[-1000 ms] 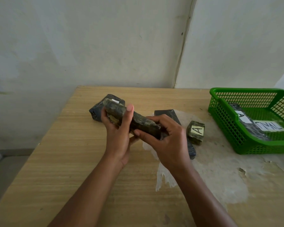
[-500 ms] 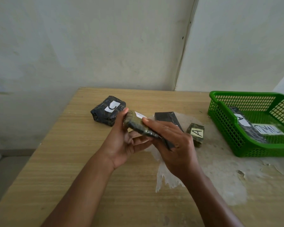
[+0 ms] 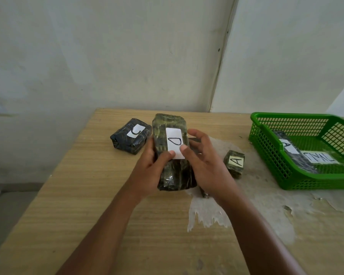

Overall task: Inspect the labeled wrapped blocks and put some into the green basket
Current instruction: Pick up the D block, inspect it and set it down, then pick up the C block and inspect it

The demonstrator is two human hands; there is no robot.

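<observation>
Two hands hold one long wrapped block up over the desk [image 3: 83, 195], near its middle. This block D [image 3: 174, 173] stands almost upright, a little tilted, and its white label with the letter D faces the camera. The left hand [image 3: 147, 171] has a closed grip on it: the thumb lies on the front face at the lower left corner of the label, and the other fingers go behind the block, where they are hidden. The right hand [image 3: 205, 167] has a loose, mostly open grip. Its thumb tip touches the lower right corner of the label, and its other fingers are spread and only lightly bent beside the right edge of the block. I cannot tell if those fingers touch the wrapping.

Left of the hands, block C [image 3: 130, 139] lies flat on the desk, with its label turned up. Right of the hands, the small block A [image 3: 234, 163] stands on a pale, peeled patch [image 3: 262, 199] of the desk surface. One more dark block [image 3: 204, 193] lies behind the hands and is mostly hidden.

At the right edge of the desk stands the green basket [image 3: 276, 161]. Inside it lies a wrapped block [image 3: 286, 147] with a white label, and beside that a paper strip [image 3: 320, 158] with writing that I cannot read.
</observation>
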